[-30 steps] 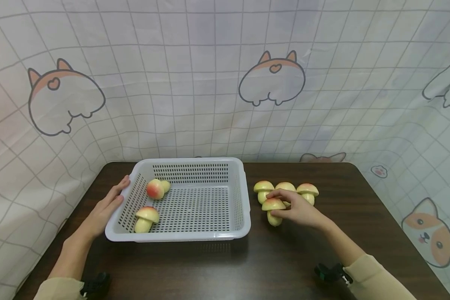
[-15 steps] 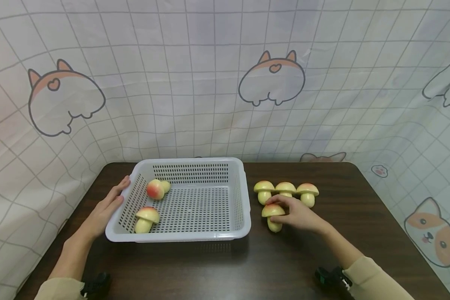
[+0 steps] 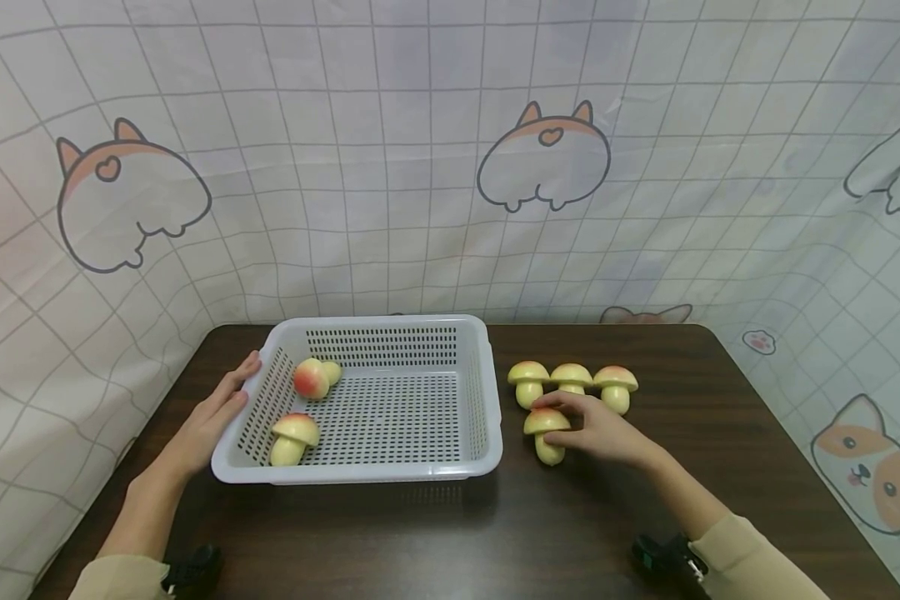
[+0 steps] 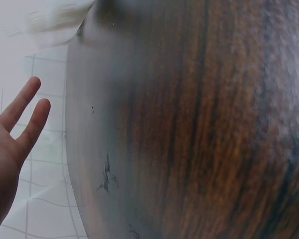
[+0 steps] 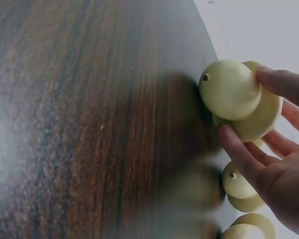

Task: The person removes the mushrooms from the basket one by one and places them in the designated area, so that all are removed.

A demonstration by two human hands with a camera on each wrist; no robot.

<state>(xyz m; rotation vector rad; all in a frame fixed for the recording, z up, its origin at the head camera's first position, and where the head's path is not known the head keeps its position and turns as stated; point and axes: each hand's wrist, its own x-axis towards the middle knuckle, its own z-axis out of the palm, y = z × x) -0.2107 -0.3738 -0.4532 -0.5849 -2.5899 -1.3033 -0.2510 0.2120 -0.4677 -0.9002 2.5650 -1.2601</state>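
My right hand [image 3: 596, 427] holds a toy mushroom [image 3: 546, 421] with a yellow stem and a red-tinged cap, just right of the basket. In the right wrist view, thumb and fingers [image 5: 239, 149] pinch that mushroom around its cap and stem. A row of three like mushrooms lies just behind it: a left one [image 3: 528, 383], a middle one [image 3: 572, 375] partly behind my fingers, and a right one [image 3: 616, 387]. My left hand [image 3: 202, 433] rests with extended fingers against the left rim of a pale grey plastic basket [image 3: 360, 475]. The left wrist view shows its fingers spread.
Inside the basket lie two more mushrooms, one tipped with its red cap [image 3: 312, 380] forward and one nearer the front [image 3: 294, 439]. The dark wooden table [image 3: 345, 542] ends at a patterned cloth backdrop [image 3: 390, 208].
My right hand has drawn the mushroom slightly toward the front edge, away from the row behind, then held almost still. My left hand and the basket have stayed in place.
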